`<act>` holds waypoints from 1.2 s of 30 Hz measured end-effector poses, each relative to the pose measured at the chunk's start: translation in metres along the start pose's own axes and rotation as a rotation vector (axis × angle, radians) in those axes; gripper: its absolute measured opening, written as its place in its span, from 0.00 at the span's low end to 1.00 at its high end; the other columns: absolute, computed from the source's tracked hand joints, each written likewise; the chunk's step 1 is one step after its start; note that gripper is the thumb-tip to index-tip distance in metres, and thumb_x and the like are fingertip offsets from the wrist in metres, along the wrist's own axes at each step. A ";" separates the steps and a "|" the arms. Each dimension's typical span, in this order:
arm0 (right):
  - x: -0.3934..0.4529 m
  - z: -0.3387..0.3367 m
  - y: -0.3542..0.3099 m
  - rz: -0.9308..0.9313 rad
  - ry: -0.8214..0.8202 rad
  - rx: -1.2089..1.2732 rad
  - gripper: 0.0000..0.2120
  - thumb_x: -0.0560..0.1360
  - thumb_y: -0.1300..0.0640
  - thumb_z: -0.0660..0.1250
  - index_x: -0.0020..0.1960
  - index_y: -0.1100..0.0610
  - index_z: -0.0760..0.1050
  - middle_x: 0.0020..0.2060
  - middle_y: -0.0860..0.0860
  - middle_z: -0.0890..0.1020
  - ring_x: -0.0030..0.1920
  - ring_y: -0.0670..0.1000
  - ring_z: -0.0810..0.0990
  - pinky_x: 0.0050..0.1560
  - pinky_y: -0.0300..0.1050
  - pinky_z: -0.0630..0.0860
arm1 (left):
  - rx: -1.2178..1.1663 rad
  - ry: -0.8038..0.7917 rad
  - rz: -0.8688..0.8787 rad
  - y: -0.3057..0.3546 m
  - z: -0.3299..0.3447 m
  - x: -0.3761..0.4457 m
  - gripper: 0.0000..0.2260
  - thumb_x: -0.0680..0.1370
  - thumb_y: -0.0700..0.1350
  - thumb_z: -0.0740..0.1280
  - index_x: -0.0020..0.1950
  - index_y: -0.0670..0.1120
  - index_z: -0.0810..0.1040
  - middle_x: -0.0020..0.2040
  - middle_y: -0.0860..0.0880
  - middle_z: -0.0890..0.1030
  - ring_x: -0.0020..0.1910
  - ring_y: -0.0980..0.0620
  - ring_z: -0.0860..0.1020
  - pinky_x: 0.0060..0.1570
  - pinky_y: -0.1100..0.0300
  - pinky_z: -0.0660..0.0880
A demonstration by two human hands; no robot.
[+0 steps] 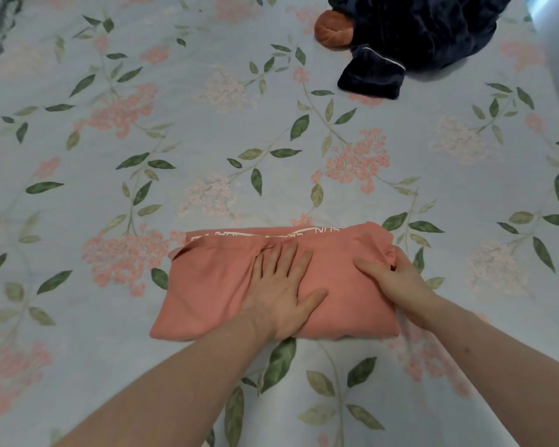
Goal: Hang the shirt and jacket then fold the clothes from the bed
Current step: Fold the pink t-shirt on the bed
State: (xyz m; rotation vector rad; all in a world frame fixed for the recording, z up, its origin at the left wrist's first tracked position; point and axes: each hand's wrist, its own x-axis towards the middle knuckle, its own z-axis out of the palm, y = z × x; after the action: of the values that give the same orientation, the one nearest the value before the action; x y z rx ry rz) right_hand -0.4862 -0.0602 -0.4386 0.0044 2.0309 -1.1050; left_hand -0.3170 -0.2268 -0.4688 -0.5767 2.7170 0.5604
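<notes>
Lower centre of frame, on the bed (110, 195): left hand (279, 295) flat, fingers spread on folded pink shirt (207, 285); right hand (397, 279) grips its right edge. Soft, light, limp cloth; best lifted by both side edges.

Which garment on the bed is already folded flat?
The salmon-pink top under both hands; the dark navy garment at the far right of the bed lies crumpled in a heap.

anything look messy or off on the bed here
The pink shirt is folded fairly square under the left hand, with the right hand gripping its bunched right edge. The dark navy clothes at the top right lie in a crumpled heap, not yet folded.
</notes>
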 end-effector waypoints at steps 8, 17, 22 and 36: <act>-0.032 0.003 -0.031 -0.124 0.062 -0.095 0.05 0.79 0.42 0.69 0.51 0.38 0.73 0.52 0.41 0.80 0.51 0.42 0.78 0.54 0.48 0.73 | 0.115 0.123 -0.220 -0.043 -0.029 -0.042 0.32 0.78 0.65 0.55 0.81 0.55 0.60 0.77 0.46 0.64 0.74 0.42 0.61 0.76 0.39 0.53; -0.070 0.050 -0.087 -0.125 0.012 -0.050 0.10 0.79 0.43 0.68 0.56 0.44 0.71 0.53 0.47 0.81 0.53 0.49 0.81 0.52 0.50 0.77 | -0.750 0.102 -0.146 -0.047 -0.082 -0.062 0.24 0.77 0.57 0.64 0.74 0.57 0.74 0.71 0.58 0.73 0.68 0.60 0.72 0.72 0.54 0.69; -0.082 0.105 -0.122 -0.128 -0.118 -0.112 0.12 0.79 0.48 0.68 0.58 0.51 0.70 0.53 0.51 0.81 0.52 0.50 0.81 0.55 0.52 0.79 | -1.318 0.021 -0.275 -0.052 -0.102 -0.087 0.25 0.74 0.50 0.68 0.72 0.61 0.74 0.65 0.58 0.80 0.62 0.60 0.80 0.66 0.55 0.77; -0.095 0.215 -0.100 -0.046 -0.345 0.244 0.21 0.80 0.72 0.64 0.68 0.53 0.72 0.63 0.49 0.79 0.54 0.49 0.85 0.52 0.41 0.84 | -1.425 0.071 -0.749 -0.138 -0.098 -0.076 0.17 0.70 0.41 0.76 0.58 0.45 0.80 0.46 0.43 0.87 0.42 0.47 0.85 0.48 0.50 0.82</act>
State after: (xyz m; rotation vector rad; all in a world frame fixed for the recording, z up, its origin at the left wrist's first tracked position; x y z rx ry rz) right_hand -0.3181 -0.2404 -0.3696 -0.1028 1.5904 -1.2805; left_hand -0.2104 -0.3611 -0.3979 -1.7477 1.4605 2.1243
